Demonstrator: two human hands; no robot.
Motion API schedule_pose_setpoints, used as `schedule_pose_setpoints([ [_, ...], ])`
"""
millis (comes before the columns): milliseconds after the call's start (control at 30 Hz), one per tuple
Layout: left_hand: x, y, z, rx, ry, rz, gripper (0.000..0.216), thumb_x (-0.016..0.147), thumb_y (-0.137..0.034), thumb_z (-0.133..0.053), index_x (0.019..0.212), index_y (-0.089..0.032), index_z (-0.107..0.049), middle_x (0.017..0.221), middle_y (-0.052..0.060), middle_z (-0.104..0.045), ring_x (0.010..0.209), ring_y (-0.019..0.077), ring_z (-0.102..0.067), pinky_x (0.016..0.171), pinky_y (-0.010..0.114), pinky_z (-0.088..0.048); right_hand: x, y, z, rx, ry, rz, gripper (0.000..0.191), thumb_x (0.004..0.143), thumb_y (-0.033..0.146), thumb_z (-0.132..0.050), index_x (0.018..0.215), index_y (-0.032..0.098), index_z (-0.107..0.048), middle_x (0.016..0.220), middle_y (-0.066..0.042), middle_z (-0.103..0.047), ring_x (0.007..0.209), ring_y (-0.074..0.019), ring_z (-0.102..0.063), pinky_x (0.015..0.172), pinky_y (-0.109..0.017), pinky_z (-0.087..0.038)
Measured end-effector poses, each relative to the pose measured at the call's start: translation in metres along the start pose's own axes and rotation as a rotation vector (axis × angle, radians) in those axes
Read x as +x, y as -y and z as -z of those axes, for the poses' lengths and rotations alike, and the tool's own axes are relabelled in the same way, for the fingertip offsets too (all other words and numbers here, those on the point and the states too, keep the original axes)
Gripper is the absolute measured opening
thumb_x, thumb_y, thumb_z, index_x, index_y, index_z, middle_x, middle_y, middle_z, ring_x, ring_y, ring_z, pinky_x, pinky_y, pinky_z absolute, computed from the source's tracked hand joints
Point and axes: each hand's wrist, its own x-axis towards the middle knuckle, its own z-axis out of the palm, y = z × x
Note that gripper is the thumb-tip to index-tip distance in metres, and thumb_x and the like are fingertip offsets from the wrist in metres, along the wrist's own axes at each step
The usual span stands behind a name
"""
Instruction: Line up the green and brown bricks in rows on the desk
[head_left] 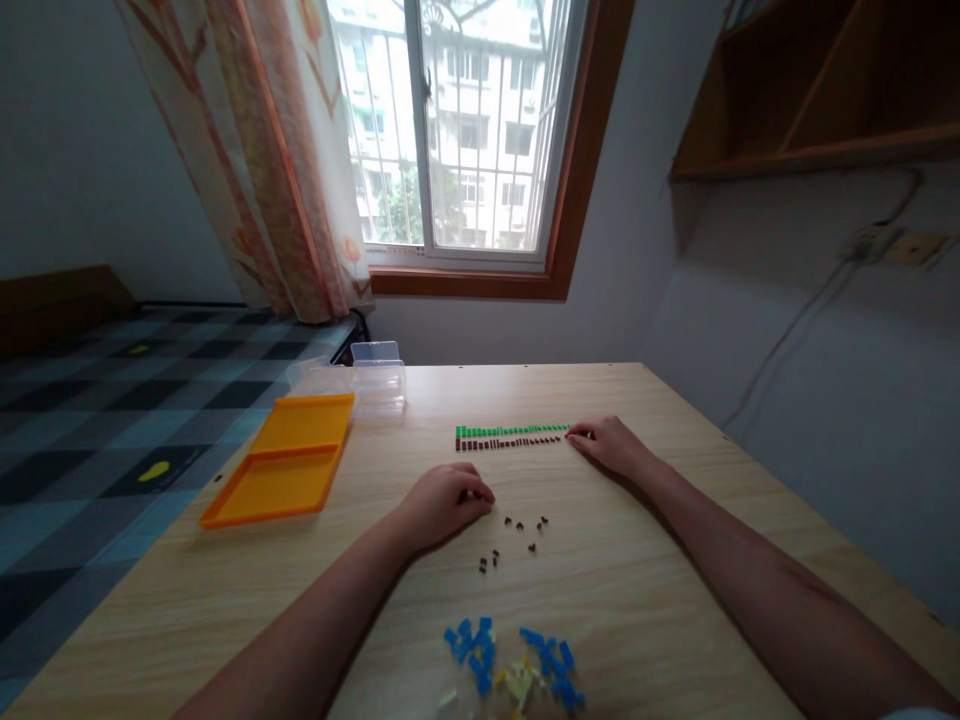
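Note:
My right hand (611,446) pinches a small brown block (568,436) at the right end of the brown row (510,443). That row runs just below a matching row of green blocks (502,431), with larger pieces at the left and small ones at the right. My left hand (454,497) rests on the table, thumb and fingers pressed together; whether anything is between them is hidden. Several loose brown blocks (520,525) lie scattered to the right of and nearer than the left fingertips.
Near the front edge of view lie blue blocks (480,655) and pale yellow pieces (520,682). An open orange tray (274,488) sits at the left of the wooden table (637,620). Behind it stands a clear plastic box (380,388). A checked bed (67,400) adjoins the left side.

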Motion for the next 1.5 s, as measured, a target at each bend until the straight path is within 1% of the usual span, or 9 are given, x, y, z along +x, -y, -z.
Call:
schedule_pose_setpoints([
  [133, 0.000, 0.001, -0.001, -0.010, -0.006, 0.008, 0.013, 0.080, -0.024, -0.064, 0.084, -0.022, -0.077, 0.086, 0.002, -0.068, 0.074, 0.0139, -0.062, 0.070, 0.023, -0.046, 0.002, 0.008, -0.003, -0.021, 0.015, -0.017, 0.022, 0.087, 0.027, -0.057, 0.090, 0.018, -0.078, 0.087, -0.007, -0.076, 0.075, -0.0195, -0.066, 0.071, -0.028, -0.047],
  [267, 0.000, 0.003, -0.002, -0.010, 0.000, 0.008, 0.014, 0.081, -0.025, -0.065, 0.085, -0.022, -0.077, 0.086, 0.003, -0.068, 0.075, 0.0142, -0.062, 0.071, 0.023, -0.046, 0.002, 0.008, -0.004, -0.015, 0.023, -0.039, 0.022, 0.086, 0.027, -0.058, 0.089, 0.018, -0.078, 0.084, -0.007, -0.076, 0.073, -0.0192, -0.066, 0.070, -0.028, -0.047],
  [500, 0.000, 0.000, 0.000, -0.009, -0.004, 0.007, 0.013, 0.080, -0.024, -0.065, 0.084, -0.022, -0.077, 0.084, 0.002, -0.068, 0.073, 0.0135, -0.061, 0.068, 0.023, -0.045, 0.001, 0.009, -0.002, 0.009, -0.011, -0.038, 0.021, 0.084, 0.028, -0.060, 0.086, 0.020, -0.079, 0.079, -0.005, -0.076, 0.069, -0.0182, -0.066, 0.068, -0.027, -0.047],
  [667, -0.001, -0.003, 0.001, -0.006, -0.006, 0.010, 0.012, 0.079, -0.024, -0.066, 0.083, -0.022, -0.077, 0.083, 0.002, -0.067, 0.073, 0.0136, -0.061, 0.068, 0.023, -0.044, 0.000, 0.011, -0.005, 0.020, -0.064, 0.035, 0.022, 0.085, 0.027, -0.059, 0.088, 0.018, -0.078, 0.078, -0.005, -0.074, 0.069, -0.0172, -0.063, 0.067, -0.027, -0.046],
  [767, -0.001, -0.002, 0.000, -0.004, -0.007, 0.013, 0.012, 0.079, -0.025, -0.066, 0.083, -0.022, -0.077, 0.084, 0.002, -0.067, 0.073, 0.0135, -0.061, 0.068, 0.023, -0.044, 0.000, 0.012, -0.008, 0.038, -0.066, 0.076, 0.023, 0.086, 0.025, -0.057, 0.089, 0.017, -0.079, 0.077, -0.006, -0.071, 0.070, -0.0172, -0.062, 0.068, -0.027, -0.046],
  [1033, -0.001, -0.001, 0.000, 0.000, -0.007, 0.005, 0.013, 0.079, -0.025, -0.066, 0.084, -0.022, -0.078, 0.084, 0.002, -0.067, 0.074, 0.0138, -0.061, 0.068, 0.023, -0.044, -0.002, 0.018, -0.012, -0.003, -0.090, 0.085, 0.023, 0.086, 0.021, -0.056, 0.087, 0.017, -0.079, 0.076, -0.006, -0.072, 0.073, -0.0186, -0.063, 0.072, -0.029, -0.046],
  [1267, 0.000, -0.004, 0.000, 0.004, -0.004, 0.022, 0.014, 0.079, -0.025, -0.065, 0.083, -0.021, -0.078, 0.082, 0.002, -0.067, 0.071, 0.0133, -0.060, 0.067, 0.023, -0.044, 0.000, 0.010, -0.012, 0.065, -0.210, -0.037, 0.022, 0.083, 0.024, -0.057, 0.079, 0.017, -0.078, 0.079, -0.006, -0.075, 0.071, -0.0184, -0.065, 0.069, -0.027, -0.046],
  [1400, -0.001, -0.004, 0.000, -0.005, -0.009, 0.017, 0.013, 0.079, -0.023, -0.065, 0.083, -0.021, -0.078, 0.083, 0.002, -0.067, 0.071, 0.0132, -0.060, 0.067, 0.023, -0.043, -0.002, 0.004, -0.010, 0.033, -0.181, -0.014, 0.020, 0.081, 0.023, -0.059, 0.077, 0.018, -0.078, 0.079, -0.006, -0.074, 0.072, -0.0187, -0.064, 0.071, -0.028, -0.046],
  [1500, -0.001, -0.002, 0.000, -0.011, -0.012, 0.014, 0.013, 0.079, -0.023, -0.066, 0.083, -0.022, -0.077, 0.083, 0.002, -0.067, 0.072, 0.0132, -0.060, 0.068, 0.023, -0.043, -0.004, 0.003, -0.011, 0.034, -0.154, 0.031, 0.021, 0.083, 0.023, -0.059, 0.081, 0.018, -0.079, 0.078, -0.006, -0.073, 0.070, -0.0173, -0.063, 0.070, -0.027, -0.046],
])
